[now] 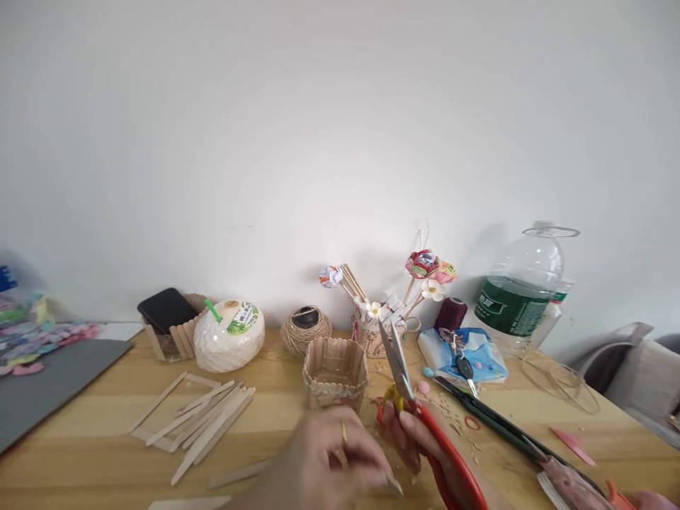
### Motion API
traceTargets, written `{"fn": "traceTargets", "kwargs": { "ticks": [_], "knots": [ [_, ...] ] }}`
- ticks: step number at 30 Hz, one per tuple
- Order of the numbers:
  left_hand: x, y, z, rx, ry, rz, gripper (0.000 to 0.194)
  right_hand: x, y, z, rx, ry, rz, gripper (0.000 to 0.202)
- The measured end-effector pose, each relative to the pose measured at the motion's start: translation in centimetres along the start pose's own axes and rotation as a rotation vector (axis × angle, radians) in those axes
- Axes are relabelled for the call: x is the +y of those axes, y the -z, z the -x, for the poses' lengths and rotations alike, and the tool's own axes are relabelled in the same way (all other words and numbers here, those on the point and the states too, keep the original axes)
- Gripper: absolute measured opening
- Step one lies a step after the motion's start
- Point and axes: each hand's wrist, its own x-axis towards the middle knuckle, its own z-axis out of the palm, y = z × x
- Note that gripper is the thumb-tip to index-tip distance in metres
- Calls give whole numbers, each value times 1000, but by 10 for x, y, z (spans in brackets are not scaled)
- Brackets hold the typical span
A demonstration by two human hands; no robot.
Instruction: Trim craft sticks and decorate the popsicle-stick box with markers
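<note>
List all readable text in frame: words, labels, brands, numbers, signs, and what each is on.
"怡寶" (likely reading, tilted): green label on the large clear bottle; its smaller print is too blurred to read.
"椰" (likely first character, rest unclear): leaf-patterned label on the white round container.
Gold seal on that container: too small to read.
No numbers legible.

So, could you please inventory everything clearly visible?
scissors: 1, red, front
stick: 1, pale, front
basket: 1, tan, centre
craft sticks: several, pale, left
phone: 1, black, left
round container: 1, white, left
twine: 1, tan, back
flowers: several, multicoloured, back
spool: 1, purple, back
packet: 1, blue, right
key: 1, black-silver, right
bottle: 1, clear, right
tool: 1, dark, right
mat: 1, grey, left
trinkets: many, pastel, left
wall: 1, white, behind
table: 1, brown, below
left hand: 1, on stick
right hand: 1, on scissors
</note>
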Motion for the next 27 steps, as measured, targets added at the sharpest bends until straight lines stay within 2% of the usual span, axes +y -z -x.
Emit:
{"fn": "traceTargets", "kwargs": {
  "ticks": [1, 2, 4, 6, 9, 13, 20, 27],
  "knots": [
    [27, 17, -15, 92, 209, 152, 23, 3, -1, 0, -40, -26, -1, 47],
    [50, 30, -26, 126, 350, 290, 25, 8, -2, 0, -96, -53, 5, 49],
    [80, 45, -40, 265, 415, 439, 28, 17, -3, -2, -217, -95, 16, 55],
    [91, 50, -44, 365, 431, 501, 28, 23, -5, -3, -304, -99, 18, 58],
    [91, 49, -42, 434, 464, 548, 25, 24, -8, -2, -331, -54, 35, 57],
    [91, 47, -40, 438, 479, 558, 21, 19, -9, 3, -313, -47, 71, 56],
    [88, 45, -40, 520, 423, 553, 26, 15, -7, 3, -372, -61, 95, 56],
    [88, 47, -38, 507, 397, 498, 25, -2, -6, 2, -380, -68, 273, 59]
  ]
}}
